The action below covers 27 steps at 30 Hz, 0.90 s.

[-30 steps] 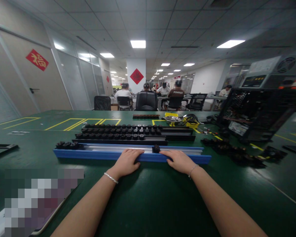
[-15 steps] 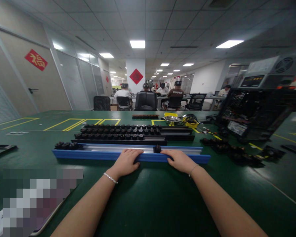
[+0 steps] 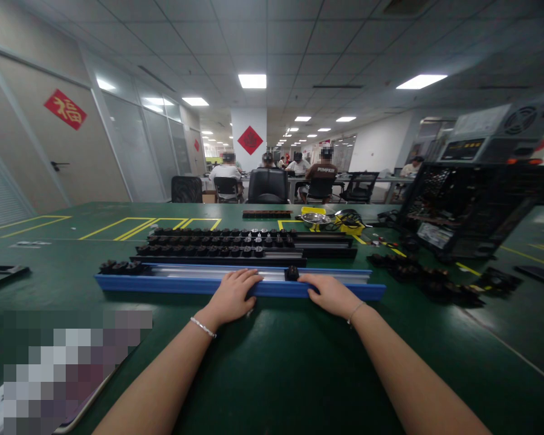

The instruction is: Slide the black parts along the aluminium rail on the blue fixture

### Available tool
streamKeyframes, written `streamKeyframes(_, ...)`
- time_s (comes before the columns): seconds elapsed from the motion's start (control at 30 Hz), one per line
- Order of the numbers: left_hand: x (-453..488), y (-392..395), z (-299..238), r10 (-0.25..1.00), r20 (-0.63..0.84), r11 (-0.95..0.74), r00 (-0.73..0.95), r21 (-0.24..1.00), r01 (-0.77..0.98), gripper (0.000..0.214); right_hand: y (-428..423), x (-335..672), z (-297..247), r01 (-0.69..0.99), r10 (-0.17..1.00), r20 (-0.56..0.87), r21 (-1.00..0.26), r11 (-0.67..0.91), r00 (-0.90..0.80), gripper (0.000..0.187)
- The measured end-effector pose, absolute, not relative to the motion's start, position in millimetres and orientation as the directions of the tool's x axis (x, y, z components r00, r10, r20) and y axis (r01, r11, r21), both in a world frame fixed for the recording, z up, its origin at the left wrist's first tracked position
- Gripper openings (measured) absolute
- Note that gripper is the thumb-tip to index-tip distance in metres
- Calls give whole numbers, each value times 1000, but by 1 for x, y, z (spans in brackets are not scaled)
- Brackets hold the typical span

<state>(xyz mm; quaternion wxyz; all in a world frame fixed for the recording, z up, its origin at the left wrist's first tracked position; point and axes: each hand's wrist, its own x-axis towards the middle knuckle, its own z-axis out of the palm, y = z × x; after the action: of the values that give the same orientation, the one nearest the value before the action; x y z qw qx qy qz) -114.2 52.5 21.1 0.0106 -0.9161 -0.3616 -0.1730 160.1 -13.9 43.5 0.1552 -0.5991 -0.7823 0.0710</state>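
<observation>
A long blue power-track rail [image 3: 172, 284] with a silvery channel lies across the green table in front of me. My left hand [image 3: 236, 295] grips it near the middle, fingers over the top and thumb on the near side. To the right, my right hand [image 3: 330, 295] holds the rail in the same way, its index fingertip at the right side of a small black socket module [image 3: 291, 273]. That module sits in the channel between my hands, its top prongs or holes too blurred to tell. Several black modules [image 3: 120, 266] are grouped at the rail's left end.
Behind stand black rails [image 3: 329, 244] carrying rows of black modules. A metal bowl [image 3: 316, 219], loose black parts [image 3: 439, 281] and an open computer case [image 3: 462, 211] are on the right. A pixelated phone-like object [image 3: 81, 374] lies front left. People sit at a far table.
The black socket module has turned or slid very slightly to the right along the channel, nearer my right index finger. Both hands stay in place on the rail.
</observation>
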Motion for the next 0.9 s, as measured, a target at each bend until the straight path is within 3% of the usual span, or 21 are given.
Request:
streamKeyframes(0.5, -114, 53, 19, 660, 324, -735, 678, 89, 672, 54, -16, 158, 48, 919, 968, 155, -316, 237, -196, 35)
streamKeyframes(0.9, -112, 52, 19, 664, 335, -724, 668, 69, 686, 51, -18, 159, 44, 948, 971, 185, -251, 195, -151, 28)
